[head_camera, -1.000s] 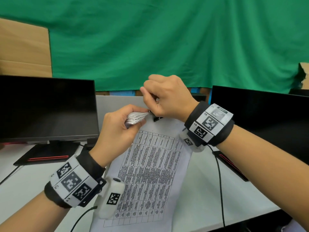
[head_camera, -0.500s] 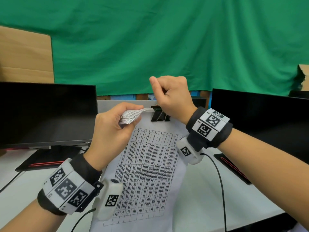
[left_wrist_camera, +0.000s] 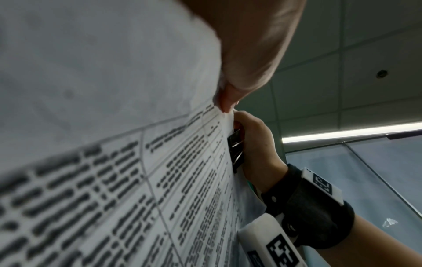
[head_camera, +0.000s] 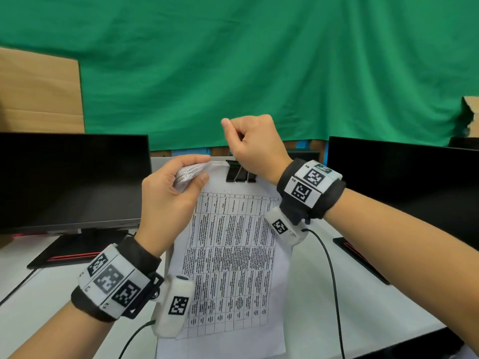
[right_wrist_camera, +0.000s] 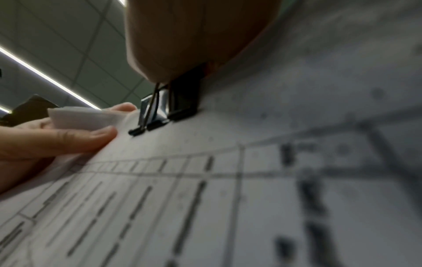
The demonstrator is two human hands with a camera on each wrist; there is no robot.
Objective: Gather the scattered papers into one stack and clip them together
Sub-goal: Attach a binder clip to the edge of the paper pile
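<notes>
1. Our left hand (head_camera: 168, 203) pinches the paper stack (head_camera: 230, 255) at its curled top corner, holding it above the tabletop (head_camera: 363, 294).
2. Our right hand (head_camera: 256, 146) has its grip curled round the binder clip (head_camera: 239, 172) on the stack's top edge.

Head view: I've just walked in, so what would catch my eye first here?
Probably the stack of printed papers held up above the white desk, with a black binder clip on its top edge. The left hand pinches the top left corner, the right hand grips the clip. Behind hangs a green curtain.
</notes>
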